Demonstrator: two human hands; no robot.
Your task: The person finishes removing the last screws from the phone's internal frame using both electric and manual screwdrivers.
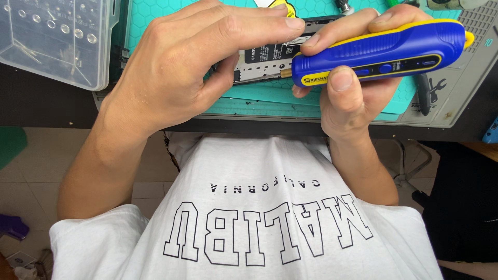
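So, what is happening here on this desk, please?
A person in a white shirt is working on an opened phone that lies on a teal mat. The left hand rests over the phone and steadies it. The right hand holds a blue and yellow electric screwdriver, lying almost flat, with its tip at the phone's lower edge. A clear plastic parts box sits at the left of the desk.
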